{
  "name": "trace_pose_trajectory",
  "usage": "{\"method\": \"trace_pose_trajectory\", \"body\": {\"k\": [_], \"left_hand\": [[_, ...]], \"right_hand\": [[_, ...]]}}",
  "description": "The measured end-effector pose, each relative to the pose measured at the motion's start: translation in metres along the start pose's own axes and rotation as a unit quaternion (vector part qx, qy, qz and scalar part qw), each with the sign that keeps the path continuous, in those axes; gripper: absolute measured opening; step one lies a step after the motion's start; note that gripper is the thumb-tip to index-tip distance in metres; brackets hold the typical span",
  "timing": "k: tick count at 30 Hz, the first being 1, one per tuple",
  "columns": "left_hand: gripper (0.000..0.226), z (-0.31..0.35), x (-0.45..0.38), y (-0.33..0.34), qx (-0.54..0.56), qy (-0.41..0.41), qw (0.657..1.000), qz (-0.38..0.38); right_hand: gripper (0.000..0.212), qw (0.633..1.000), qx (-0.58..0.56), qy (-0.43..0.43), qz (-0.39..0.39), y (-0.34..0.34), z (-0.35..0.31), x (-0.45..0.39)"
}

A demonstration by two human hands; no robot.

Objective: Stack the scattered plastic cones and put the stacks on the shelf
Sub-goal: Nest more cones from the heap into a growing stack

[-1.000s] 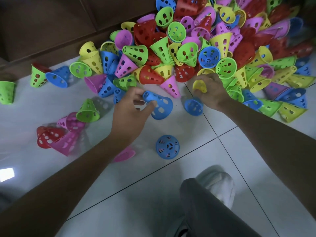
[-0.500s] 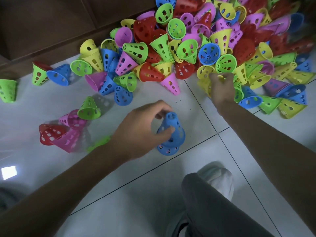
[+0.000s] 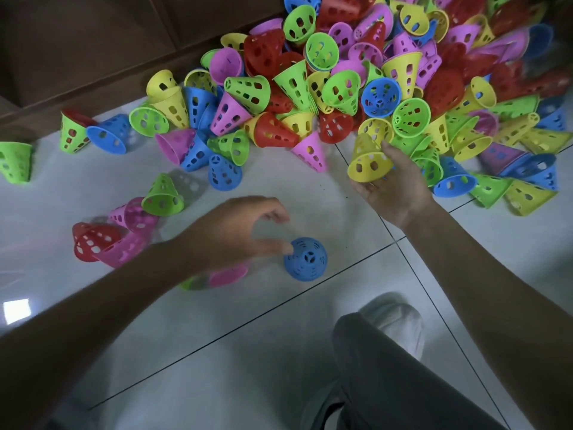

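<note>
Two hands sorting perforated plastic cones on a pale tiled floor (image 3: 310,352).

The left hand (image 3: 229,240) hovers with fingers loosely curved and holding nothing; its thumb tip is at, perhaps touching, the left edge of the blue cone stack (image 3: 305,259), which stands upright on the tile, narrow end up, its round top showing a small spoked hub ringed by slots. The right hand (image 3: 393,184) is turned palm up and holds a yellow cone (image 3: 369,159) between thumb and fingers, wide rim toward the person, its wall pierced by oval holes. Beyond those fingertips lies the big heap of cones (image 3: 387,72) in red, green, yellow, pink and blue, tumbled in every direction. Left of the left hand's knuckles lie a green cone (image 3: 162,197), a pink cone (image 3: 133,214) and a red cone (image 3: 93,242).
</note>
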State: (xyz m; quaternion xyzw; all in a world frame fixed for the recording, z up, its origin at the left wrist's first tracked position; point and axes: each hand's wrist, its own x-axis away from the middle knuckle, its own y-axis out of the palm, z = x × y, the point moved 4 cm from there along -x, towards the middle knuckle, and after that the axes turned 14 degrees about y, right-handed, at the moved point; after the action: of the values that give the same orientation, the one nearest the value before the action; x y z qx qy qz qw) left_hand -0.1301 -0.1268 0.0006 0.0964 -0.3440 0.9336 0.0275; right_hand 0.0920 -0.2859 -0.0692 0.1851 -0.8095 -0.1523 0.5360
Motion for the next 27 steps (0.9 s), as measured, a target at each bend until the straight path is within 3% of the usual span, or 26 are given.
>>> {"method": "trace_pose_trajectory", "body": {"k": [3,7,13,15,18,21,24,27], "left_hand": [[0.032,-0.032,-0.006,-0.024,-0.078,-0.006,0.996,0.047],[0.04,-0.084,-0.018,-0.05,-0.293,0.005,0.952,0.092],[0.045,-0.124,-0.036,-0.062,-0.284,-0.055,0.951,0.11],[0.045,-0.13,-0.038,-0.06,-0.266,-0.071,0.956,0.104],[0.047,-0.135,-0.04,-0.057,-0.248,-0.091,0.96,0.093],[0.047,-0.135,-0.04,-0.055,-0.234,-0.098,0.963,0.095],[0.045,-0.135,-0.037,-0.055,-0.23,-0.096,0.963,0.098],[0.044,-0.131,-0.031,-0.057,-0.223,-0.095,0.962,0.122]], "right_hand": [[0.029,0.999,0.021,0.017,-0.032,0.007,0.007,0.006],[0.03,0.996,0.029,0.049,-0.069,0.016,0.02,0.016],[0.014,0.978,0.157,0.022,-0.133,0.037,0.038,0.05],[0.023,0.964,0.226,-0.027,-0.138,0.044,0.044,0.061],[0.057,0.942,0.295,-0.1,-0.125,0.049,0.051,0.078],[0.072,0.886,0.421,-0.156,-0.117,0.048,0.06,0.098],[0.077,0.8,0.563,-0.189,-0.085,0.039,0.076,0.113],[0.084,0.743,0.636,-0.202,-0.056,0.03,0.092,0.112]]}}
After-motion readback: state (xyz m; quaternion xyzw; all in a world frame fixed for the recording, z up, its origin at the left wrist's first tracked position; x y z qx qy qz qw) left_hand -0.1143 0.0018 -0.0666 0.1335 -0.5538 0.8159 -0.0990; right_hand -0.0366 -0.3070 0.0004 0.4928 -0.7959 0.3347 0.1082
